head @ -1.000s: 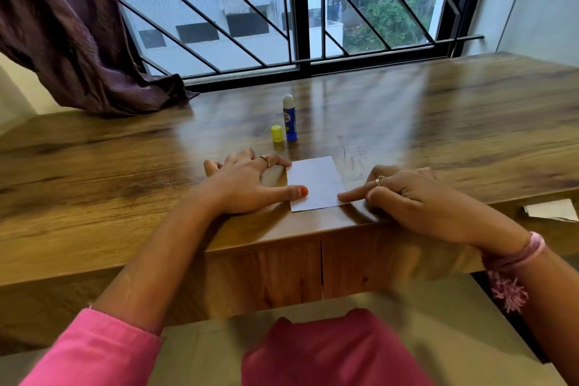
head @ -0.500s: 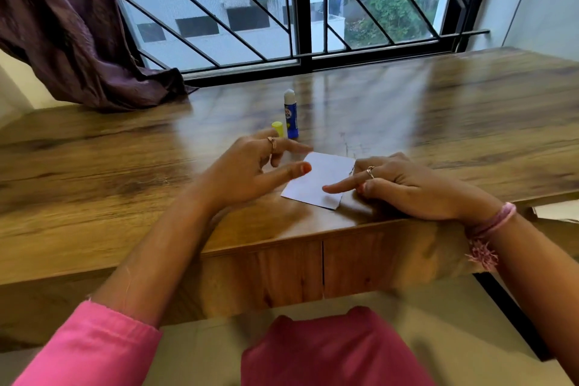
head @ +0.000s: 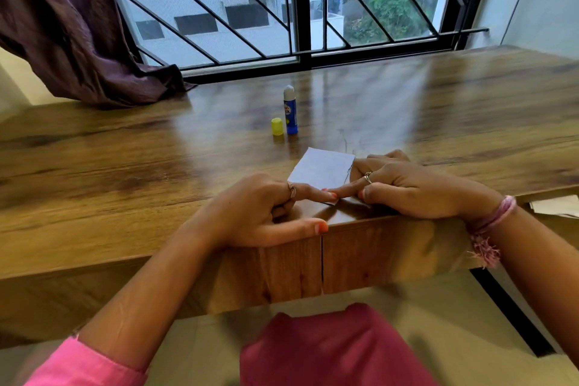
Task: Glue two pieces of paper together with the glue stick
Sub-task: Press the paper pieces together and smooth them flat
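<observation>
1. Two hands lay on the wooden table (head: 125,172) at centre frame, meeting over a white paper (head: 322,166) near the table's front edge.
2. We noted the left hand (head: 260,213) with its index finger extended and pressing the paper's near corner; the thumb stretched out along the table edge, the other fingers curled under, gripping nothing.
3. We noted the right hand (head: 404,185) resting on the paper's right side, index finger extended toward the left one, the two fingertips nearly touching; remaining fingers loosely bent, nothing clasped. We could not tell how much of the paper lay beneath this hand.
4. We saw the paper as one flat, tilted sheet; whether two pieces were stacked, we could not tell.
5. The glue stick (head: 289,111) stood upright above the paper, toward frame centre, uncapped, white tip showing. Its yellow cap (head: 277,126) stood just beside it on the left. Both were apart from the hands.
6. Rings showed on both hands; a pink thread bracelet (head: 495,222) circled the right wrist.
7. Upper left of frame: a purple curtain (head: 69,31) draped onto the table. A barred window (head: 300,3) ran along the top.
8. Right edge: more white paper (head: 554,206) lay below the tabletop level.
</observation>
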Demonstrator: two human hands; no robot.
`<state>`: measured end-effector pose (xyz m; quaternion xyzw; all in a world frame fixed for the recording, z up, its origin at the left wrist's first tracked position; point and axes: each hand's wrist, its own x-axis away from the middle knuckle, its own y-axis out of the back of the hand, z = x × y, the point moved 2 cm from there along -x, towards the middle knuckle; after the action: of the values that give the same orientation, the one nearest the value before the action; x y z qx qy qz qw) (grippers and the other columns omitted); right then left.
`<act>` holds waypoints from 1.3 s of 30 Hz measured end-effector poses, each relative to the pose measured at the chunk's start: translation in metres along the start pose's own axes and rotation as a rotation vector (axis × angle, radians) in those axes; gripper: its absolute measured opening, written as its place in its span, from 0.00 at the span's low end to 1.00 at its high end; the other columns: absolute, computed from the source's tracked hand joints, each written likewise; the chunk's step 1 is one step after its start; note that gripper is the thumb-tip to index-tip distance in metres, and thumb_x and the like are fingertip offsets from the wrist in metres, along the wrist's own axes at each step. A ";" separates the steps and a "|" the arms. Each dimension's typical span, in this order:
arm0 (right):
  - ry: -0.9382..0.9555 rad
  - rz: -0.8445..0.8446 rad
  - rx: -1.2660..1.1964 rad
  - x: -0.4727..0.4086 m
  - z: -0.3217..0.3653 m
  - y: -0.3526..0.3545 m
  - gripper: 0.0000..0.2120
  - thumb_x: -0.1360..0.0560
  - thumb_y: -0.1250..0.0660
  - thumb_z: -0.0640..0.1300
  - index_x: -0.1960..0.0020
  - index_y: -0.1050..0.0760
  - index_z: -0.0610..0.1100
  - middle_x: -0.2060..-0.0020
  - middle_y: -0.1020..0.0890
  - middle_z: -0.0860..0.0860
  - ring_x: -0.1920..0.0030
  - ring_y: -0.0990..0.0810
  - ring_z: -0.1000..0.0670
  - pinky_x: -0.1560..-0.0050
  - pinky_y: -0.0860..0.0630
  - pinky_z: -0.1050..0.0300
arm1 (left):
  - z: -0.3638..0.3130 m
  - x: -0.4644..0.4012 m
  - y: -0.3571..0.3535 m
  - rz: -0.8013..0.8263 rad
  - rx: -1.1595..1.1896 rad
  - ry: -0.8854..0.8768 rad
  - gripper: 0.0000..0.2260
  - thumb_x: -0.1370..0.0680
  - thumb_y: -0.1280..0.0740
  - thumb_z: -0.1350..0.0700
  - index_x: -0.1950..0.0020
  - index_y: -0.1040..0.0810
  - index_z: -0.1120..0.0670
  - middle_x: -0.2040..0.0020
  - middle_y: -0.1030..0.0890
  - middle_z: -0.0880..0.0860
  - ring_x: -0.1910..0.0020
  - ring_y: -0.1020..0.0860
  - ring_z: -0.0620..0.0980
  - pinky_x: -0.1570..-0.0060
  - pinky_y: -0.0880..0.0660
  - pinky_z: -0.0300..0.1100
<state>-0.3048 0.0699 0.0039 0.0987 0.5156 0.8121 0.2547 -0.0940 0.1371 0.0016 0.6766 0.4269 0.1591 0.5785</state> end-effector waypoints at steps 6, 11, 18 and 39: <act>-0.006 0.030 -0.035 0.000 -0.002 0.001 0.21 0.25 0.49 0.51 0.37 0.26 0.61 0.58 0.29 0.57 0.51 0.30 0.62 0.43 0.42 0.68 | 0.000 -0.001 0.000 0.034 -0.042 -0.006 0.19 0.24 0.35 0.39 0.36 0.23 0.44 0.68 0.23 0.48 0.73 0.29 0.45 0.72 0.37 0.32; -0.013 0.063 -0.083 -0.002 -0.003 0.001 0.21 0.25 0.49 0.51 0.37 0.26 0.61 0.58 0.29 0.57 0.52 0.30 0.60 0.46 0.37 0.66 | 0.000 -0.002 0.000 0.052 -0.056 0.009 0.20 0.25 0.39 0.36 0.37 0.25 0.41 0.72 0.26 0.50 0.74 0.30 0.47 0.73 0.37 0.35; -0.057 0.030 -0.011 -0.004 -0.016 0.004 0.20 0.26 0.50 0.54 0.40 0.28 0.70 0.58 0.30 0.61 0.49 0.32 0.67 0.45 0.42 0.70 | 0.003 -0.003 0.000 0.093 -0.042 0.064 0.21 0.27 0.41 0.32 0.37 0.27 0.37 0.74 0.42 0.47 0.75 0.37 0.46 0.71 0.42 0.40; -0.264 -0.248 0.118 -0.005 -0.035 0.013 0.22 0.26 0.51 0.56 0.40 0.24 0.59 0.56 0.26 0.57 0.51 0.28 0.60 0.40 0.40 0.51 | 0.009 -0.001 -0.002 -0.152 0.050 0.249 0.20 0.26 0.44 0.32 0.49 0.22 0.43 0.76 0.32 0.46 0.75 0.31 0.43 0.72 0.37 0.36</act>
<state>-0.3194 0.0352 -0.0002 0.1548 0.5327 0.7229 0.4120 -0.0887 0.1304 -0.0022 0.6315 0.5490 0.1869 0.5146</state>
